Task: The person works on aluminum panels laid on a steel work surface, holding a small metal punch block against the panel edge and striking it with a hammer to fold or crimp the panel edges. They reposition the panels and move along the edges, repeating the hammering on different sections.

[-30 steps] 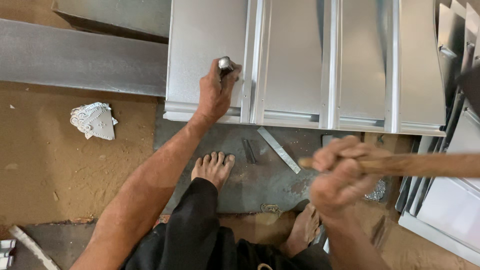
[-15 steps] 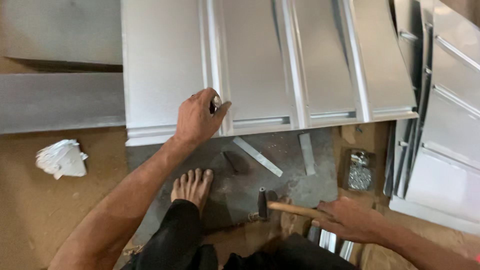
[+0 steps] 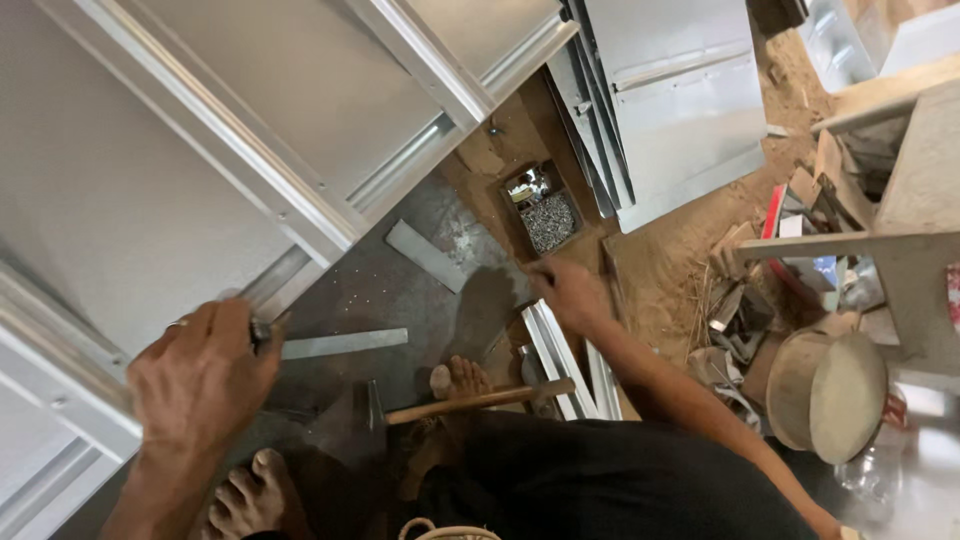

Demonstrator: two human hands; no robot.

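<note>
Across the upper left of your view lies the big ribbed sheet-metal panel (image 3: 150, 170), its raised seams running diagonally toward the top right. Beyond it, at the top right, a stack of folded grey metal sheets (image 3: 680, 110) rests on the sandy floor (image 3: 690, 250). Under your legs a dark steel plate (image 3: 400, 290) covers the floor, with two flat metal strips on it: one (image 3: 425, 255) near the panel's edge, the other (image 3: 340, 345) just beside your left hand.

At the far right, a round tan drum-shaped container (image 3: 825, 395) sits below a heap of scraps, where a red-edged flat piece (image 3: 775, 225) and a bluish-white packet (image 3: 822, 272) show; their labels are too small to make out.

Your left hand (image 3: 205, 375) is closed in a fist around a short dark metal tool (image 3: 262, 332) at the panel's lower edge. Your right hand (image 3: 565, 290) reaches out toward a small square box of tiny grey fasteners (image 3: 542, 208); its fingers are curled, and I cannot tell whether they pinch anything.

A wooden-handled hammer (image 3: 450, 403) lies on the plate by your bare foot (image 3: 455, 380), untouched.
</note>
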